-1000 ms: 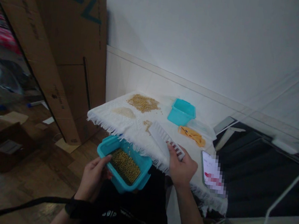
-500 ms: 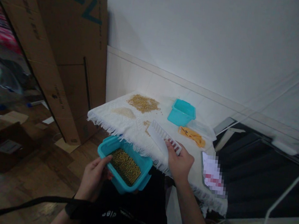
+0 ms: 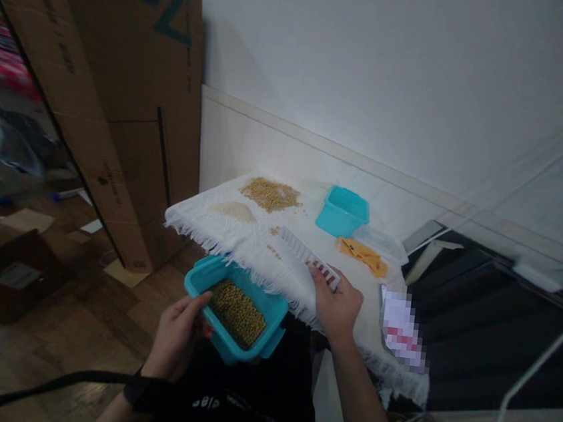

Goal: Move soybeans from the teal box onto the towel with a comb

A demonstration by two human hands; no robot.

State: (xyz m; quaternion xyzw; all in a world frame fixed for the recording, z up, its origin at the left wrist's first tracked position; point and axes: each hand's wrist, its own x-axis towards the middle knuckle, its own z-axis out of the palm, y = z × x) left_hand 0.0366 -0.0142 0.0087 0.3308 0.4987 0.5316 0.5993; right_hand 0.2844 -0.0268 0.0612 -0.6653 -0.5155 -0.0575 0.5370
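Observation:
My left hand (image 3: 181,328) is closed on the near-left rim of a teal plastic bin (image 3: 275,308), tilted just below the table's front edge. Yellowish-green beans (image 3: 237,310) cover the bin's bottom. In my right hand (image 3: 337,304) is a white slotted plastic tray (image 3: 297,249), gripped by its near right end and held low over the tablecloth. A few loose beans (image 3: 273,250) lie on the cloth by the tray's left end. Behind them a pile of tan beans (image 3: 270,194) sits beside a low heap of pale grains (image 3: 234,211).
The small table has a fringed white cloth (image 3: 195,212). On it stand a second teal bin (image 3: 335,220), a clear lid (image 3: 383,243), a folded orange cloth (image 3: 362,255) and a phone (image 3: 403,328). A tall cardboard box (image 3: 139,82) rises at left; a wall (image 3: 377,67) stands behind.
My right hand has shifted the slotted tray slightly left and down over the cloth, near the loose beans. The bin in my left hand stays about where it was.

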